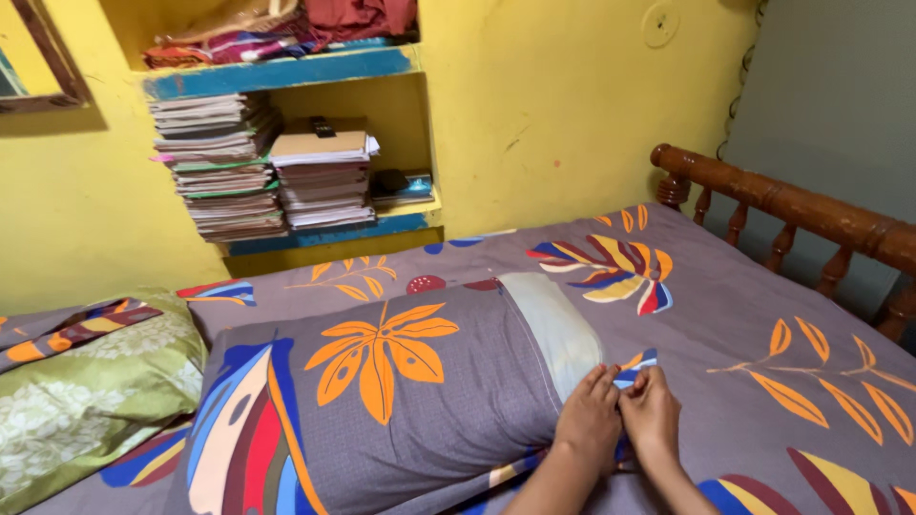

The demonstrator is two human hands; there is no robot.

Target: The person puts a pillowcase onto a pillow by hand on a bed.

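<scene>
Your left hand (589,420) & right hand (653,416) sit side by side, touching, palms down, both forearms coming up from bottom edge. Fingers of both curled fwd, tips pinched together at the same spot.

Both hands (620,420) pinching pillowcase (429,391) edge — patterned bedsheet (763,315)

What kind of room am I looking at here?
Most likely a bedroom in a home: a bed with a wooden headboard, a pillow that both hands pinch at its open end, and a wall niche of stacked books.
</scene>
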